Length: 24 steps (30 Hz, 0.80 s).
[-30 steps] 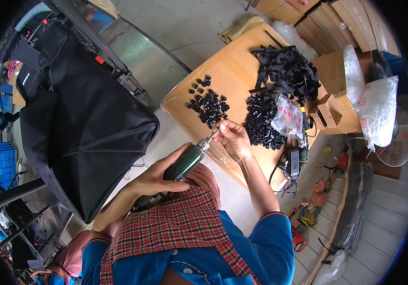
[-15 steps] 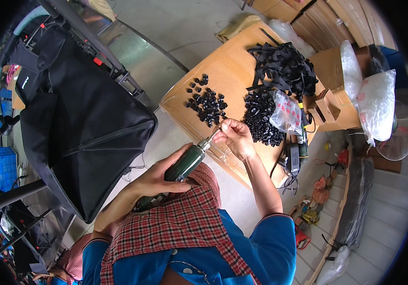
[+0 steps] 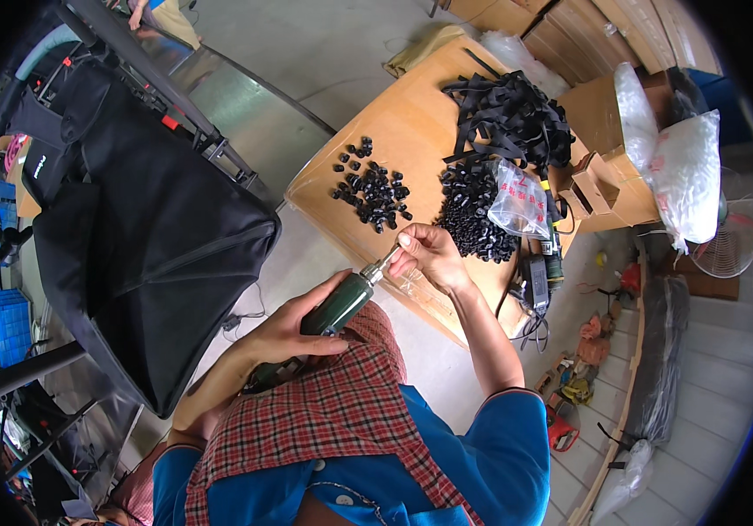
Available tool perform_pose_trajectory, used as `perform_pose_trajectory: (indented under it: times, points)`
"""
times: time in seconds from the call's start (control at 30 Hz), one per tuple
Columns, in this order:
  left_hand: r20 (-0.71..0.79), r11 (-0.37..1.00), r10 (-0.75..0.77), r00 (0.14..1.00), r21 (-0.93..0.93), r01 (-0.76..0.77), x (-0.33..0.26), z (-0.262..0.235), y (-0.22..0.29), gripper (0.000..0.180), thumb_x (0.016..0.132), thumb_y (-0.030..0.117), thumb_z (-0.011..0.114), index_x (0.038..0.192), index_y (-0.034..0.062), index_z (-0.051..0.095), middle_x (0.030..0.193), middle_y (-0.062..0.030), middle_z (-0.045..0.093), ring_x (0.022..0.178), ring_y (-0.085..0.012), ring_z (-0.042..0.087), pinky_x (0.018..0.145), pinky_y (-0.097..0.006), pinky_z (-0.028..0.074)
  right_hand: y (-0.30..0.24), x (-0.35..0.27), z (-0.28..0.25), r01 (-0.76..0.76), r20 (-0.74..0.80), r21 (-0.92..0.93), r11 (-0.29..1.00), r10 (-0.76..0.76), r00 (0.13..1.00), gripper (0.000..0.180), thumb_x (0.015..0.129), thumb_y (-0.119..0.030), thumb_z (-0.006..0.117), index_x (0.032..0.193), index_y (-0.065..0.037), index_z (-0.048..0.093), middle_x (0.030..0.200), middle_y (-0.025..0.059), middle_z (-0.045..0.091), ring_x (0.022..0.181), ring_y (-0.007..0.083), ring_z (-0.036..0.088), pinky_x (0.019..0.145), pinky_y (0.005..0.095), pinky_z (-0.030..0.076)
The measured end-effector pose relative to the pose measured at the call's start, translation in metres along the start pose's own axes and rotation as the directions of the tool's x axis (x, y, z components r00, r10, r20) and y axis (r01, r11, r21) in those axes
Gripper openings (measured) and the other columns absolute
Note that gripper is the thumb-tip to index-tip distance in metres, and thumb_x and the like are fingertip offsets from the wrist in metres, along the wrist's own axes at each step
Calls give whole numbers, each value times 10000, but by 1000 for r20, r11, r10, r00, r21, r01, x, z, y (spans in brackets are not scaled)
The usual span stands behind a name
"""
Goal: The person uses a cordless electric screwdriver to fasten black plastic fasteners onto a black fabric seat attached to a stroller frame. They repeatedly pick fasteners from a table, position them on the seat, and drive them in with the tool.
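My left hand (image 3: pixel 296 331) is wrapped round the dark green body of a power screwdriver (image 3: pixel 346 302), held close to the checked apron with its silver tip angled up and to the right. At that tip, the fingertips of my right hand (image 3: pixel 431 254) are pinched together on the driver's thin end; whether a small screw sits between them is too small to tell. Just beyond, on a brown cardboard-covered table (image 3: pixel 411 105), lie a loose group of small black plastic parts (image 3: pixel 374 195) and a denser pile of black parts (image 3: pixel 473 210).
Black straps (image 3: pixel 512 118) are heaped at the table's far side, near a clear plastic bag (image 3: pixel 518 200). A second green driver (image 3: pixel 552 259) and a black power adapter (image 3: pixel 536 285) lie at its right edge. A black fabric stroller (image 3: pixel 148 202) stands on my left.
The view has shifted slightly, so the table and stroller sit a little differently. Both hands keep the same hold on the screwdriver. Another person's hand now shows at the top left.
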<state>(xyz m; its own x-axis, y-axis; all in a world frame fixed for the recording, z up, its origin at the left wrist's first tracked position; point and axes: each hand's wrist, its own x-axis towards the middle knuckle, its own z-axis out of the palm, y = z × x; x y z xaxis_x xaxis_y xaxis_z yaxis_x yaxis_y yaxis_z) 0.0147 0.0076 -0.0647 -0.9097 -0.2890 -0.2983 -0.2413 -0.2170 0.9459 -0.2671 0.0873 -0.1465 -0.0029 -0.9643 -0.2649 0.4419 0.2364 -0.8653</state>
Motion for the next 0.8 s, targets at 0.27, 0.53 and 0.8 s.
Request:
perform_pose_trajectory:
  times: [0.27, 0.53, 0.8]
  points:
    - [55, 983, -47, 997, -174, 56, -7, -4, 21, 969, 823, 127, 786, 1582, 74, 185, 1197, -37, 553, 769, -55, 538, 640, -211, 480, 1, -4, -130, -220, -166, -975, 3, -668, 725, 147, 815, -19, 671, 958, -52, 677, 911, 175, 660, 805, 371, 667, 696, 417, 558]
    - [67, 971, 82, 994, -228, -64, 0, 2, 32, 996, 841, 117, 776, 1592, 91, 122, 1012, -38, 573, 658, -76, 563, 588, -244, 489, -9, -1, -173, -136, -166, -986, 95, -547, 821, 101, 769, 48, 672, 839, -7, 626, 788, 162, 666, 686, 294, 683, 659, 364, 559]
    - [-199, 965, 175, 964, -158, -208, -36, 11, 97, 1078, 760, 161, 790, 1587, 56, 106, 869, -82, 595, 665, -117, 580, 606, -272, 482, -135, 48, 59, 541, -52, -491, 683, -643, 764, 233, 867, 59, 709, 1094, 19, 677, 908, 74, 723, 843, 118, 687, 798, 240, 548]
